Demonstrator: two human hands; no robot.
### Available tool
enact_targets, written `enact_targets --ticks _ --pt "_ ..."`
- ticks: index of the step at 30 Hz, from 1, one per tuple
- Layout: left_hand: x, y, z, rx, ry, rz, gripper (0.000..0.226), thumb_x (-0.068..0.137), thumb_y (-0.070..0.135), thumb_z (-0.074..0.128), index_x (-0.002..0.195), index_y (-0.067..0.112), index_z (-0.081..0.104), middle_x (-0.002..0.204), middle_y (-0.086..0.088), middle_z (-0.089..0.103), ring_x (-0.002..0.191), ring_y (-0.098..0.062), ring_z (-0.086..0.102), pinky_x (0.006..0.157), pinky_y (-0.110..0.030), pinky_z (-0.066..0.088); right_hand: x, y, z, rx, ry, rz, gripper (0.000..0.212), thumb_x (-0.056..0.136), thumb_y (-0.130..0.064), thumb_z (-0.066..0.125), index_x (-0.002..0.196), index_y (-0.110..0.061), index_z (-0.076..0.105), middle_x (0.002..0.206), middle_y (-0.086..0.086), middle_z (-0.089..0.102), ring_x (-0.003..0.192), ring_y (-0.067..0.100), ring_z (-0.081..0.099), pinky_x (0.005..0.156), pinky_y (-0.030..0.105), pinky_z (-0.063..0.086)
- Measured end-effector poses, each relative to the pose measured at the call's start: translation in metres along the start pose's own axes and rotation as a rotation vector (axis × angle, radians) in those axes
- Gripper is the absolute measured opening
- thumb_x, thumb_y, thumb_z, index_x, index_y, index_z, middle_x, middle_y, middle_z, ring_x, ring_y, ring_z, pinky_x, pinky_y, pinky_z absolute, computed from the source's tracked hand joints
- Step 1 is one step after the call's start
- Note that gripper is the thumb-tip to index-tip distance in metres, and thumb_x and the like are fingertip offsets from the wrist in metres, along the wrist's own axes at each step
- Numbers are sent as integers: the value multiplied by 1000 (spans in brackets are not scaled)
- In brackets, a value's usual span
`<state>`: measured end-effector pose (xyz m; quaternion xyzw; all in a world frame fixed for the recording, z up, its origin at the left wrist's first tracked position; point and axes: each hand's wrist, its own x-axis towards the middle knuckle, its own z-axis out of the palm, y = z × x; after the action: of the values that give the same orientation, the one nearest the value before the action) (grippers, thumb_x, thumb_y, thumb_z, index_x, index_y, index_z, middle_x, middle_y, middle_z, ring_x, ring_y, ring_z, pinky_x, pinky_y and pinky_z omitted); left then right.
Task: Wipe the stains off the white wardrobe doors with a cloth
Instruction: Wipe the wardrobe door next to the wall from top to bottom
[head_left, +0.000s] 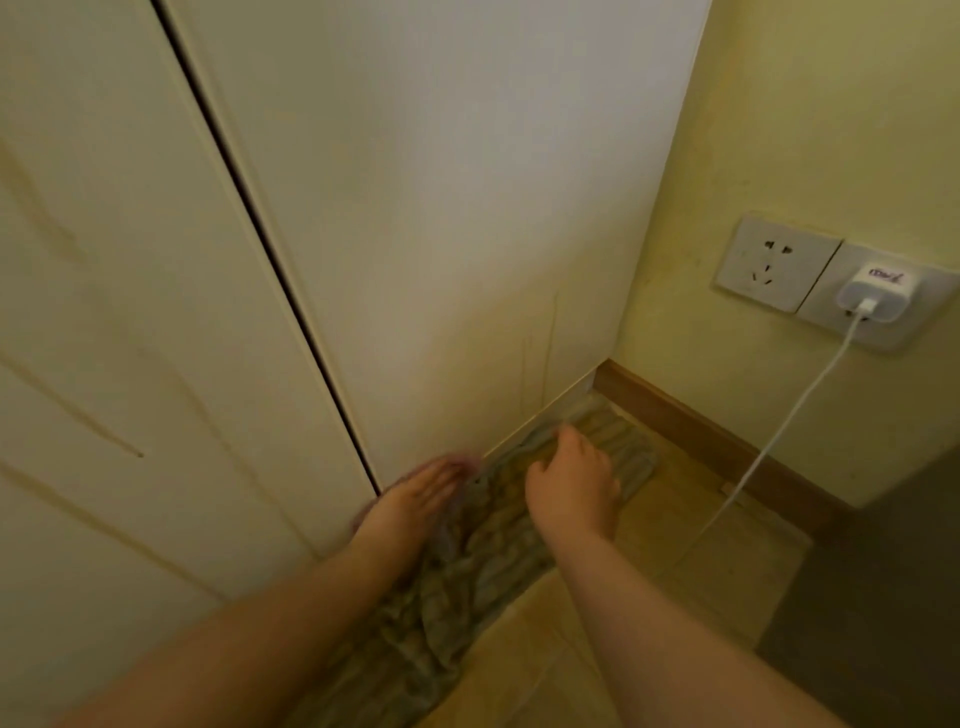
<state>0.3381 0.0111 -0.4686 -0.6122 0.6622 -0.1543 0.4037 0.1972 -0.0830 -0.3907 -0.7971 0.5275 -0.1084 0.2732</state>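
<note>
- The left hand (415, 499) lies flat with straight fingers, pressing a pinkish cloth (465, 461) on the foot of the right wardrobe door (441, 208) at 6 o'clock; working this low could leave the brown streaks (52, 228) at 9 o'clock untouched
- The right hand (571, 483) has bent fingers on the ribbed grey-green mat (493, 561); whether it grips cannot be told, and leaning on it may make the mat slide
- An elbow might snag the white cable (795, 415) at 4 o'clock
- Count: two doors, two hands, one cloth, one mat, two socket plates (769, 265), one charger (878, 291)
</note>
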Motion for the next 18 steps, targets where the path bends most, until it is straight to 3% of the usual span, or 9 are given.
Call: enact_targets --ticks 2,3,5,6,7,8,13,15,18 --pt "-13 15 34 -110 62 -162 66 96 35 17 147 5 -12 148 -4 -27 142 -21 -25 112 -26 -18 3 1 3 34 -21 0 48 95 -22 44 141 -19 32 143 1 39 131 21 34 108 37 28" --pt "-16 10 34 -197 72 -181 66 92 38 14 150 10 1 153 -3 -17 145 -13 -15 114 -23 -15 5 3 5 83 -37 39 48 95 -22 44 141 -19 32 142 2 40 130 21 34 108 39 30" --pt "-17 -5 5 -119 9 -71 61 92 31 9 150 16 15 157 3 4 144 -4 5 112 -26 -20 10 6 7 202 -53 176 47 94 -22 46 140 -19 34 140 4 43 128 24 38 106 43 33" --pt "-7 -15 -10 92 118 -23 58 95 28 7 150 12 3 158 0 -2 145 -8 -3 108 -31 -26 12 8 7 234 -45 239 46 94 -22 46 139 -19 35 138 5 44 126 25 40 105 43 34" --pt "6 -30 -32 166 146 77 57 99 28 10 147 5 -10 157 -6 -11 145 -18 -12 102 -36 -30 16 10 8 246 -36 294 45 95 -22 45 138 -17 36 137 6 46 126 26 41 104 42 34" --pt "17 -42 -53 110 142 51 61 101 30 15 145 0 -16 156 -11 -16 143 -26 -17 97 -39 -30 18 10 8 257 -33 333 44 95 -22 44 138 -16 36 136 7 46 126 27 41 104 41 33" --pt "85 -108 -132 -26 325 -316 62 103 32 15 146 -3 -12 156 -15 -15 143 -30 -16 104 -45 -22 29 6 15 301 -16 379 43 95 -22 44 137 -16 38 134 7 48 124 28 42 104 42 34" --pt "90 -95 -123 71 277 -257 62 103 31 16 146 -4 -11 156 -18 -14 143 -33 -15 100 -47 -23 31 12 14 283 -7 402 42 95 -23 43 137 -18 38 133 7 49 123 27 44 102 41 35" --pt "64 -41 -67 222 59 17 65 102 32 20 144 -4 -15 155 -18 -15 142 -34 -15 96 -46 -24 28 21 8 294 3 448 40 95 -21 42 135 -18 39 132 8 49 123 28 42 103 39 34"
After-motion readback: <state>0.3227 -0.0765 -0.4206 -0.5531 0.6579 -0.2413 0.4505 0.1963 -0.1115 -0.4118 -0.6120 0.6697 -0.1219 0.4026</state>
